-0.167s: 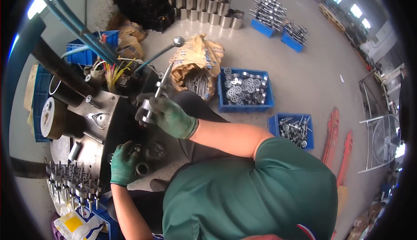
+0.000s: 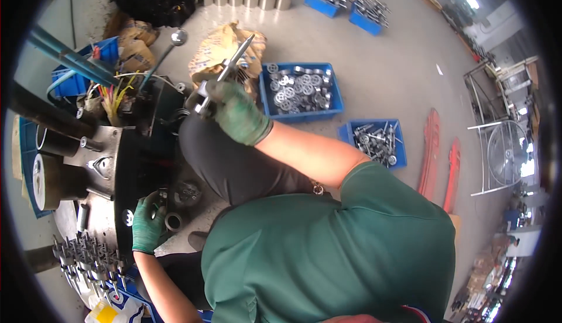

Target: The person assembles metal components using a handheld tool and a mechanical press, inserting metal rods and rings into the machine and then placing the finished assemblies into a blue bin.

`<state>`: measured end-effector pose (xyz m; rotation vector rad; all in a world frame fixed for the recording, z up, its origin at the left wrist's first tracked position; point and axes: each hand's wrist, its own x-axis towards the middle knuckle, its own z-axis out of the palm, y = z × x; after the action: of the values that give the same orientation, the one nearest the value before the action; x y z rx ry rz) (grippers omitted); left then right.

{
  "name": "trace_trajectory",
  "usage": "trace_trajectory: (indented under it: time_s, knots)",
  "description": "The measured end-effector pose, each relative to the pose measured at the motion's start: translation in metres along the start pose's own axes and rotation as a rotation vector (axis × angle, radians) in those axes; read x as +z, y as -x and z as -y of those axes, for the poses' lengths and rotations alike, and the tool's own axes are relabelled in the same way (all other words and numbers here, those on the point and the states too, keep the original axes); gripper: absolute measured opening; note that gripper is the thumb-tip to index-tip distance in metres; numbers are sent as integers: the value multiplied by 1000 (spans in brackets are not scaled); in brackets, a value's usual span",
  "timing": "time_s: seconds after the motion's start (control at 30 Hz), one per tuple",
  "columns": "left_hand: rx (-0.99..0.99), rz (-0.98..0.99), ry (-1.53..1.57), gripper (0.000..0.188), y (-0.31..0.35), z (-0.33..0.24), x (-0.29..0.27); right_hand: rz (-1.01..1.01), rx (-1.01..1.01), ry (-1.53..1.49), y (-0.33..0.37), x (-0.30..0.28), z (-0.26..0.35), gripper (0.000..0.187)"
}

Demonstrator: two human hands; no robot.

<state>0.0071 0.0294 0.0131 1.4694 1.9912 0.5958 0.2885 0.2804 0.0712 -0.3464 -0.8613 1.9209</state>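
Observation:
In my right hand (image 2: 239, 112), gloved in green, is a metal shaft (image 2: 237, 57) with a wider collar at its lower end. The fingers are wrapped around that lower part, and the thin end points up and away in front of the torn paper sack (image 2: 213, 51). My left hand (image 2: 148, 223), also gloved, is by the edge of the steel machine table (image 2: 111, 217). Its fingers are curled, with a small spoked metal wheel (image 2: 129, 217) at their outer side. A short metal tube (image 2: 173, 222) lies right beside this hand.
A blue bin of metal wheels (image 2: 336, 109) and another of shafts (image 2: 402, 147) stand on the floor to the right. Assembled shafts (image 2: 91, 256) are stacked at the table's near left. A ball-ended lever (image 2: 178, 37) rises from the machine. Red bars (image 2: 430, 147) lie farther right.
My right hand has swung right with the shaft, away from the machine. My left hand has drawn slightly away from the table with the wheel. The whole view has shifted.

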Motion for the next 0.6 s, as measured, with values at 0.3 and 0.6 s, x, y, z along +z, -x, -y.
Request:
trace_trajectory:
  time_s: [0.3,0.6]
  knots:
    - [10,97,-110,46,2,-3,8,-959,208,186,96,-292,-12,23]
    - [-71,131,-113,47,3,2,10,-1909,192,480,234,-513,85,45]
